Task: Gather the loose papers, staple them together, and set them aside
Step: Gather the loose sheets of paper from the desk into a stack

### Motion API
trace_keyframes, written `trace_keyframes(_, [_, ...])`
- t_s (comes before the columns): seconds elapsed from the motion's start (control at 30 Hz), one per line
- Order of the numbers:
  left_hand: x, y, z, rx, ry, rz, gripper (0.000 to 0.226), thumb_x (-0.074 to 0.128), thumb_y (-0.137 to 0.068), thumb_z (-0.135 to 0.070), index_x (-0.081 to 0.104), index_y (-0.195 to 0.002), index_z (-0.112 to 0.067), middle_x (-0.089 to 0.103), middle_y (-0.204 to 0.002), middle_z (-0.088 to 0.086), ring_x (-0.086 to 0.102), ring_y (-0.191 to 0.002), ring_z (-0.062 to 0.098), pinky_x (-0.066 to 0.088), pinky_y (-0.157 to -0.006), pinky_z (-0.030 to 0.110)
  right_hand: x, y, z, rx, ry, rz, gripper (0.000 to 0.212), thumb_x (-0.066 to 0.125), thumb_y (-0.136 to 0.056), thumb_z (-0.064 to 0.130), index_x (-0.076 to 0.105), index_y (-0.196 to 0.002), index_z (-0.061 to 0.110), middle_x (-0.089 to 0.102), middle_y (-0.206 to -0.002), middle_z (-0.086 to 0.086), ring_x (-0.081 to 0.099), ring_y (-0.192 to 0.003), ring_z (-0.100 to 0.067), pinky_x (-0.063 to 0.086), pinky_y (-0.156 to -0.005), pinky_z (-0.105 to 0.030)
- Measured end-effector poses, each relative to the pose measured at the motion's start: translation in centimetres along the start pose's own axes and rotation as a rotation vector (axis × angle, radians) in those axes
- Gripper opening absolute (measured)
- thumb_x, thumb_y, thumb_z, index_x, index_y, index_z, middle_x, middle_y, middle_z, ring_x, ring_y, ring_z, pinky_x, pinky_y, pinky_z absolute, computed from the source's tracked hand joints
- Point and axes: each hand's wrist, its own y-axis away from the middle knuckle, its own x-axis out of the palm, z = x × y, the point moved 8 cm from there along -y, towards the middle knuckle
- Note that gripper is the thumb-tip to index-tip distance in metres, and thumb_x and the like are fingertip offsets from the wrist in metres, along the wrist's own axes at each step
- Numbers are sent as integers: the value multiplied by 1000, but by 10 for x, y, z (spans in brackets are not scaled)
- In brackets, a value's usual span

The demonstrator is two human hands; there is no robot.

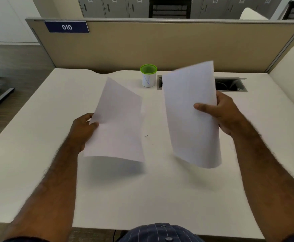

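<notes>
White desk (38, 154), smooth matte top, wavy far edge against a tan fabric partition (160, 48) with a blue "010" plate (66, 27). Two thin white sheets held above the desk, well apart, both slightly curled and blurred. Right sheet (191, 116) tilted up, thumb on top, right hand (224, 114) pinching its right edge; it partly hides the grey cable tray (230, 84) at the far side. Left sheet (118, 123) pinched at its left edge by left hand (83, 130). Far centre: white cup (148, 75), green rim, blue "N". Tiny dark specks (146, 136) between the sheets.
</notes>
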Motion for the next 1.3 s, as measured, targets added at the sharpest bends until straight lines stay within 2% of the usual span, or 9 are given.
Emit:
trace_keyframes(0.13, [24, 2, -27, 37, 118, 62, 35, 59, -92, -3, 64, -124, -17, 72, -103, 7, 69, -78, 20, 55, -75, 32, 17, -15, 38, -61, -403, 77, 51, 84, -66, 26, 67, -114, 16, 71, -115, -6, 69, -102, -26, 57, -77, -36])
trace_keyframes(0.3, [72, 8, -52, -17, 335, 221, 30, 55, -95, -2, 65, -120, -17, 73, -103, 6, 71, -79, 17, 59, -73, 30, 43, -43, 41, -22, -512, 78, 48, 80, -71, 17, 64, -117, 11, 71, -114, -9, 69, -101, -26, 56, -79, -35])
trace_keyframes(0.4, [97, 9, -58, -53, 399, 304, 31, 54, -96, -4, 64, -123, -16, 72, -113, 12, 69, -96, 29, 56, -89, 43, 53, -58, 23, 32, -484, 17, 51, 79, -72, 12, 61, -120, 7, 72, -111, -9, 70, -98, -27, 57, -76, -35])
trace_keyframes(0.67, [133, 1, -30, -228, 521, 404, 25, 56, -97, -17, 67, -117, -26, 74, -113, 8, 72, -97, 31, 58, -82, 47, 59, -90, -52, 180, 45, -195, 44, 77, -75, 36, 57, -109, 16, 66, -111, -3, 66, -94, -20, 57, -75, -34])
trace_keyframes(0.93, [152, -8, 13, -387, 509, 354, 23, 52, -99, -28, 72, -110, -31, 75, -110, 7, 70, -101, 35, 55, -88, 58, 75, -98, -118, 368, -41, -116, 58, 67, -84, 20, 37, -133, 26, 45, -125, 2, 56, -99, -11, 48, -80, -29])
trace_keyframes(1.0, [153, -11, 18, -411, 495, 315, 23, 52, -99, -31, 72, -110, -28, 75, -108, 8, 69, -102, 36, 54, -90, 60, 80, -99, -128, 367, -81, -87, 51, 64, -86, 12, 43, -132, 19, 56, -122, -1, 60, -104, -20, 52, -85, -34])
trace_keyframes(1.07, [156, -15, 19, -422, 478, 305, 25, 52, -99, -34, 71, -113, -25, 74, -109, 9, 68, -103, 38, 53, -90, 61, 87, -100, -131, 342, -65, -40, 31, 60, -89, 11, 54, -119, 16, 66, -107, 1, 63, -95, -19, 53, -73, -27])
trace_keyframes(1.2, [158, -32, 19, -379, 417, 306, 30, 57, -98, -30, 67, -120, -13, 71, -116, 15, 66, -107, 37, 54, -94, 52, 87, -106, -134, 269, 19, -46, 21, 58, -91, 13, 58, -111, 19, 67, -107, 3, 64, -94, -14, 53, -79, -27])
trace_keyframes(1.3, [150, -57, 22, -346, 299, 216, 25, 58, -97, -23, 65, -119, -12, 71, -112, 13, 69, -95, 28, 57, -78, 37, 82, -113, -135, 251, 71, -83, 16, 58, -91, 13, 58, -106, 19, 66, -110, -1, 63, -99, -21, 51, -89, -36])
